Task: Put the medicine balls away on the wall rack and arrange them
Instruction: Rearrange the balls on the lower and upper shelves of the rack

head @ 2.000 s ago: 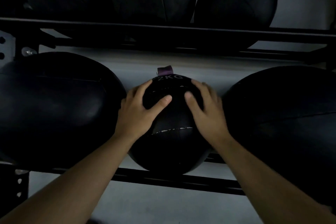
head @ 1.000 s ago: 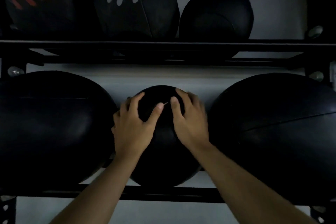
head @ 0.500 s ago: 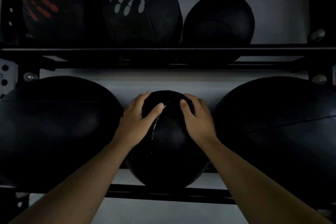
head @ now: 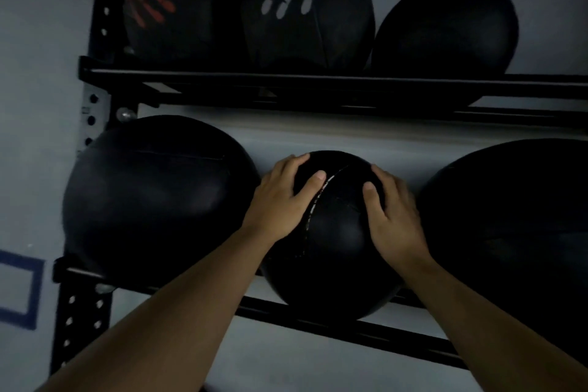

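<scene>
Black medicine ball [head: 337, 232] — between both hands [head: 280, 200]

A single wide-angle view from the person's head looks forward and slightly upward at a black wall rack [head: 286, 79] fixed to a grey wall, from close range: both forearms enter from the bottom edge and reach to the middle of the frame. The left hand [head: 280, 200] and right hand [head: 394, 216] lie just below centre on a small ball [head: 337, 232]. The frame is tilted, so the shelf rails slope down toward the right. The rack's left upright [head: 105, 3] stands in the upper left; the right end is cut off by the frame edge. The upper shelf's balls fill the top, partly cropped. There is no second view to share scene.
</scene>
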